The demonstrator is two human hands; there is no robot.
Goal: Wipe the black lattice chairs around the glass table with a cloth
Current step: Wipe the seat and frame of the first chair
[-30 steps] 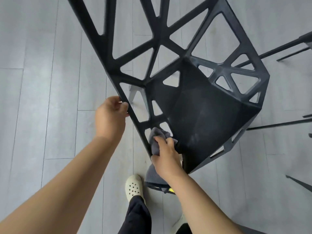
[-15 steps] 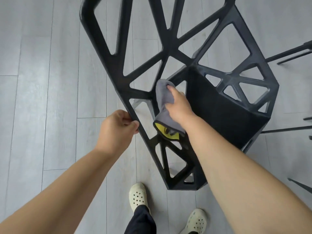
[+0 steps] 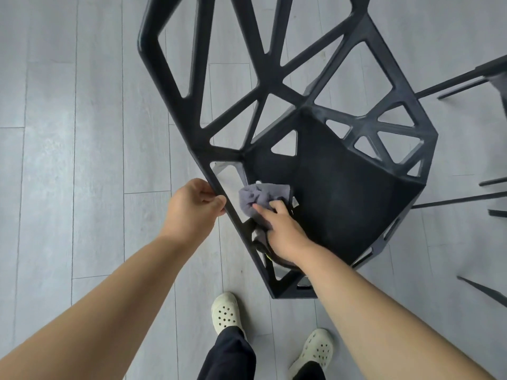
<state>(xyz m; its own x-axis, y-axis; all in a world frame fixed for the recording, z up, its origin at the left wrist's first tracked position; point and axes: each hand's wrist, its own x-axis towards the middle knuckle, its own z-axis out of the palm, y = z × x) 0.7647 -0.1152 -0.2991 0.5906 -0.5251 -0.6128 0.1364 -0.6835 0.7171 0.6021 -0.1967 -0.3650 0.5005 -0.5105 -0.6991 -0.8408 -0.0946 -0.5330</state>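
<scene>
A black lattice chair (image 3: 343,187) fills the middle of the head view, seen from above, its open-work back toward me. My left hand (image 3: 192,205) grips the back's left edge bar. My right hand (image 3: 279,231) holds a bunched grey cloth (image 3: 255,198) and presses it against the lattice bars where the back meets the seat's left side. A bit of the cloth's yellow edge shows under my right wrist.
Grey plank floor (image 3: 82,160) lies all around. Thin black legs of other furniture (image 3: 452,80) reach in from the right edge. My two feet in pale clogs (image 3: 225,314) stand just below the chair.
My right hand has brought the cloth down from the upper lattice bars to the lower left of the back by the seat. The left hand keeps its grip on the edge bar.
</scene>
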